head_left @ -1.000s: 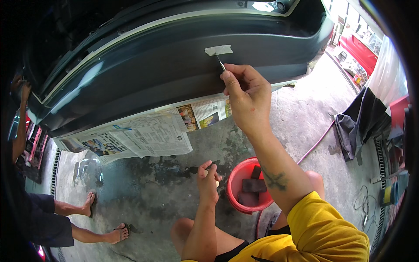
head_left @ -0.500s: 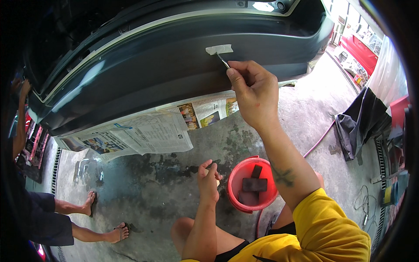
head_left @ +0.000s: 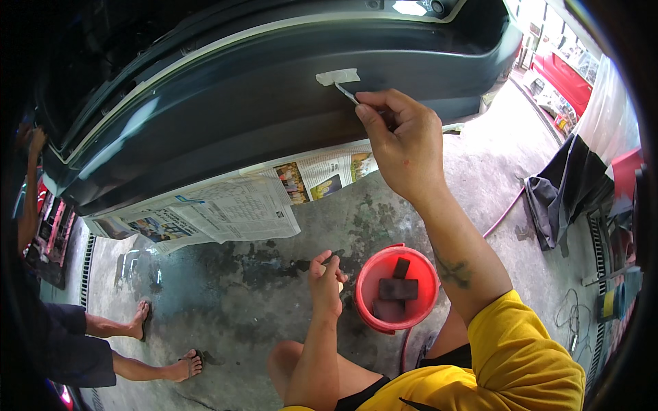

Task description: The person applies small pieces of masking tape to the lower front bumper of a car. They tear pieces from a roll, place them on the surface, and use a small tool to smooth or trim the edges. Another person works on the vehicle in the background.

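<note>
My right hand (head_left: 404, 140) pinches a slim, metallic-looking tool (head_left: 347, 94) between thumb and forefinger; its exact kind is unclear. The tool's tip meets the lower edge of a short strip of pale masking tape (head_left: 341, 75). That strip lies on the dark grey car bumper (head_left: 226, 96). Lower down, my left hand (head_left: 326, 284) is held above the floor with its fingers curled. A bit of something cream-coloured shows at those fingers, mostly hidden. Beside this hand stands a red bucket (head_left: 363, 312) holding dark blocks (head_left: 397, 289).
Newspaper sheets (head_left: 226, 216) hang along the bumper's lower edge. At the left, another person's legs (head_left: 147, 370) in sandals stand on the wet-patched concrete floor (head_left: 226, 294). A hose (head_left: 504, 216), a black sheet (head_left: 558, 195) and clear plastic (head_left: 610, 116) are on the right.
The tape and bumper appear slightly further left as the view shifts. My right forearm has shifted a little right, while the tool stays at the tape's lower edge. My left hand looks nearly unchanged.
</note>
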Action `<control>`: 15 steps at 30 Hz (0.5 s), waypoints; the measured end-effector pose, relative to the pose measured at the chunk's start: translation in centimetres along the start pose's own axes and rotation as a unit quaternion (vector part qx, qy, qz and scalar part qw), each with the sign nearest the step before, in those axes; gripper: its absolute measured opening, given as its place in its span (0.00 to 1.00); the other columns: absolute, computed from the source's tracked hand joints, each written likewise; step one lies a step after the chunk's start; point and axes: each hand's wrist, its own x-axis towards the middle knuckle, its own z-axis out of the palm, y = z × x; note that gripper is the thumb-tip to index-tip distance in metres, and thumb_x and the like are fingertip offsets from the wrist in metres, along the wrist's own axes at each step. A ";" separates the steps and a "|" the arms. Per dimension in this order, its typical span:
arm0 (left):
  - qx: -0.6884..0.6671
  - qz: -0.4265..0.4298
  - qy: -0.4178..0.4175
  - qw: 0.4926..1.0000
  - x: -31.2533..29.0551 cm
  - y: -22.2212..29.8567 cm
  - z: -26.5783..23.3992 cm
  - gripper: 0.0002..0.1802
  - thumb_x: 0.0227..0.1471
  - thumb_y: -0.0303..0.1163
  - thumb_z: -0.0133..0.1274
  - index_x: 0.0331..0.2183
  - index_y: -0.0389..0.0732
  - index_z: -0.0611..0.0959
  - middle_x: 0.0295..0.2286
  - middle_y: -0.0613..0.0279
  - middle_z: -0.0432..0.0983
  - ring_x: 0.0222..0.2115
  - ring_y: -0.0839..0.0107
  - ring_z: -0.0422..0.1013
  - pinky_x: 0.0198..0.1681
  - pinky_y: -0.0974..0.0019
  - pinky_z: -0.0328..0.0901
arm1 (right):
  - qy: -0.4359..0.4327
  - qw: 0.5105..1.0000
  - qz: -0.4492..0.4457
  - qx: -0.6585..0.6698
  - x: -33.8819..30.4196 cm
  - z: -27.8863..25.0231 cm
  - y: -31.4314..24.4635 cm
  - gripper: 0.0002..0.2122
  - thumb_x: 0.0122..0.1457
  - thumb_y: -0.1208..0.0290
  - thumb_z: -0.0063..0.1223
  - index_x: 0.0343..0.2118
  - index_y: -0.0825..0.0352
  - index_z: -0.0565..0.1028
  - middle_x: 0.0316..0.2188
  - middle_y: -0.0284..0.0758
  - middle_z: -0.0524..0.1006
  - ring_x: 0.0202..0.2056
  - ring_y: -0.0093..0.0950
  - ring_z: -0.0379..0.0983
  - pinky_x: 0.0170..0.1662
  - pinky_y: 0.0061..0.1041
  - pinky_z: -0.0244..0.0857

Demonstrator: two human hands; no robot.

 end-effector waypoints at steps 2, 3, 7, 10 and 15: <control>-0.006 0.003 0.006 1.000 -0.1 0.2 0.3 0.20 0.63 0.30 0.59 0.53 0.37 0.75 0.24 0.68 0.68 0.23 0.75 0.65 0.32 0.68 0.66 | 0.006 1.000 -0.019 -0.004 0.0 0.0 0.2 0.08 0.61 0.74 0.62 0.40 0.72 0.84 0.30 0.46 0.83 0.29 0.34 0.81 0.35 0.29 0.72; -0.009 0.006 0.011 1.000 -0.2 0.3 0.4 0.19 0.63 0.29 0.59 0.53 0.37 0.75 0.23 0.68 0.68 0.23 0.76 0.65 0.30 0.69 0.66 | 0.005 1.000 -0.019 -0.008 0.0 0.0 0.2 0.08 0.61 0.74 0.62 0.40 0.72 0.84 0.31 0.46 0.83 0.29 0.35 0.81 0.35 0.30 0.72; -0.008 0.010 0.006 1.000 -0.1 0.1 0.3 0.19 0.62 0.29 0.59 0.53 0.37 0.75 0.23 0.68 0.68 0.23 0.76 0.65 0.31 0.68 0.66 | 0.004 0.999 -0.036 -0.032 0.3 -0.2 0.4 0.08 0.60 0.74 0.62 0.39 0.71 0.84 0.31 0.46 0.83 0.30 0.39 0.82 0.36 0.31 0.73; -0.011 0.008 0.004 1.000 0.1 0.0 0.4 0.19 0.62 0.30 0.59 0.53 0.37 0.75 0.23 0.68 0.68 0.22 0.76 0.65 0.31 0.68 0.66 | 0.008 0.995 -0.076 -0.064 0.6 -0.6 0.4 0.07 0.60 0.74 0.62 0.38 0.71 0.83 0.30 0.46 0.83 0.31 0.41 0.81 0.36 0.33 0.73; -0.012 0.005 0.008 1.000 -0.1 0.3 0.5 0.19 0.62 0.30 0.59 0.53 0.38 0.75 0.23 0.68 0.68 0.22 0.76 0.65 0.31 0.68 0.67 | -0.009 0.995 -0.079 -0.065 0.8 -1.0 -0.2 0.06 0.60 0.75 0.61 0.37 0.70 0.83 0.30 0.45 0.82 0.30 0.43 0.81 0.35 0.35 0.73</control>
